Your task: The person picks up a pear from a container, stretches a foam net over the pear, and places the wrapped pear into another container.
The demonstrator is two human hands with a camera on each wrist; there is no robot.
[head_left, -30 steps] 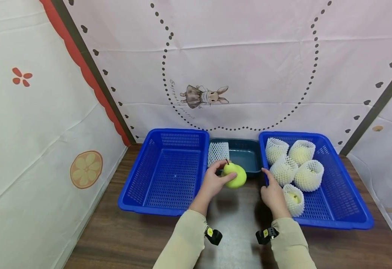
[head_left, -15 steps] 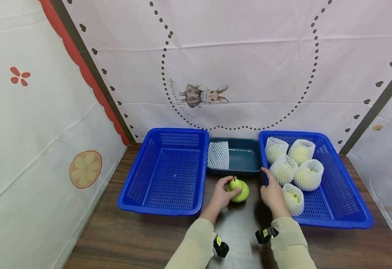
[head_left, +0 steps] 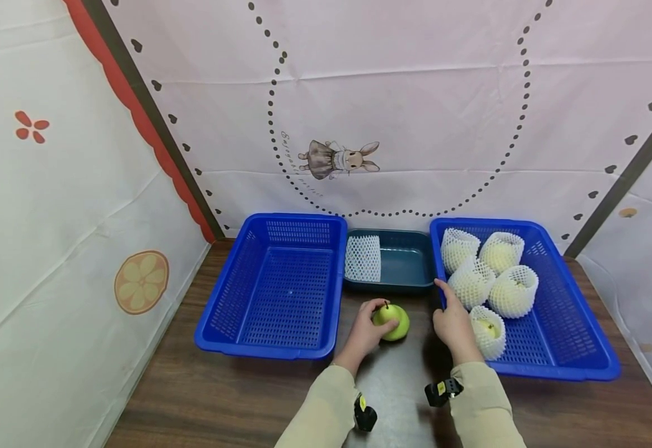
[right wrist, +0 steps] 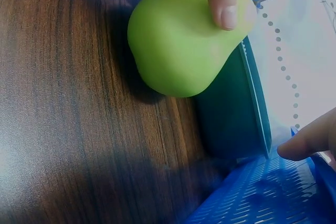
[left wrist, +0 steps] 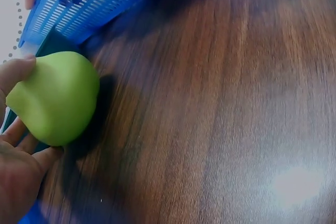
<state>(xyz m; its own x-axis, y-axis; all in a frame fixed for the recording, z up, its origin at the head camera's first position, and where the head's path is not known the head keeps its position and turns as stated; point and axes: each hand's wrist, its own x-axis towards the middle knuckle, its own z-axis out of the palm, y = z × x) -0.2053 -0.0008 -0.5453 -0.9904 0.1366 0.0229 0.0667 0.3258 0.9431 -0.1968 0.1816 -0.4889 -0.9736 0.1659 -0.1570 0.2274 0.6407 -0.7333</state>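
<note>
In the head view my left hand [head_left: 367, 328] holds a green pear [head_left: 397, 325] low over the table, thumb on the near side and fingers on the far side. The stem points up; the pear's skin is bare. The left wrist view shows the rounded pear [left wrist: 65, 95] with a shadow close by on the wood. My right hand [head_left: 455, 326] is at the left rim of the right blue basket [head_left: 578, 336], one finger stretched along the rim and the others partly hidden by the wall. Inside that basket are several pears in white foam nets [head_left: 513, 292].
Left of the hands is another blue basket [head_left: 289, 298] with nothing in it. Between the baskets stands a dark green tray [head_left: 407, 288] with a flat white foam net [head_left: 363, 258] at its left end. A printed cloth wall [head_left: 415, 124] rises behind.
My left hand has brought the pear from the tray's front edge down towards me over the table, then slightly left. The right hand has stayed at the basket rim.
</note>
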